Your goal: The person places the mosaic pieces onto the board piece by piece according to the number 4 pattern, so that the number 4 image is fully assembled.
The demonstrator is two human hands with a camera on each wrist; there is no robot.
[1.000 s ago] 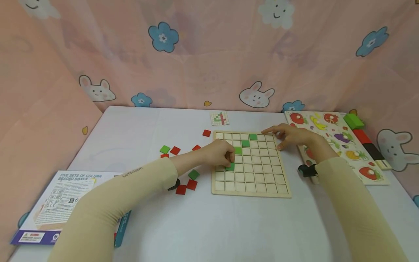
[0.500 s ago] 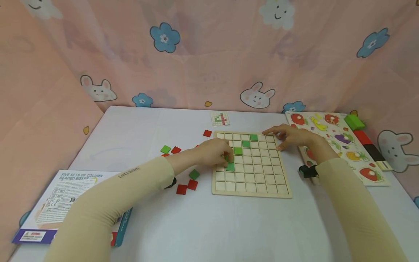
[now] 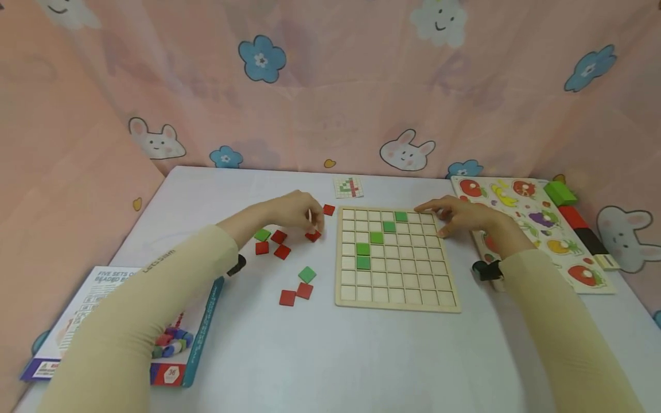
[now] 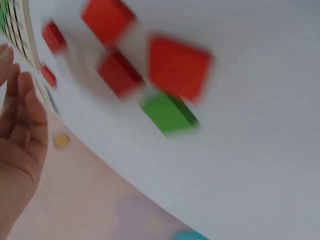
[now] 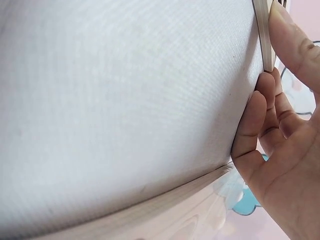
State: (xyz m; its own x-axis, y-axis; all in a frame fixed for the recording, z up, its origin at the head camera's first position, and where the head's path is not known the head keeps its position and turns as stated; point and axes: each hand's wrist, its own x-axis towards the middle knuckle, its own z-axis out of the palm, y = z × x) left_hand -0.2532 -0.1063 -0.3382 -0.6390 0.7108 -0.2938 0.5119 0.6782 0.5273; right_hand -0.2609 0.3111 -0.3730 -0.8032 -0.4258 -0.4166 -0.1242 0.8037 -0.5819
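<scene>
A pale wooden grid board (image 3: 397, 295) lies on the table. Several green tiles (image 3: 363, 263) sit in its cells, most in a diagonal line. Left of the board, my left hand (image 3: 296, 211) hovers over loose tiles, its fingers relaxed and nothing held; a red tile (image 3: 312, 236) lies just under the fingertips. The left wrist view shows blurred red tiles (image 4: 180, 67) and a green tile (image 4: 169, 114) beside that hand (image 4: 20, 135). At the board's far right corner rests my right hand (image 3: 459, 217), index finger along the top edge, thumb (image 5: 290, 40) touching the side edge.
A small pattern card (image 3: 348, 187) lies behind the board. On the right is a fruit puzzle board (image 3: 547, 229) beside stacked green, red and black blocks (image 3: 573, 217). A box (image 3: 201, 332) lies at front left, partly under the left sleeve. Two red tiles (image 3: 287, 297) lie nearer the front.
My left hand has left the board and moved left and back over the loose tiles. A green tile it was touching now shows in its cell. My right hand stays put.
</scene>
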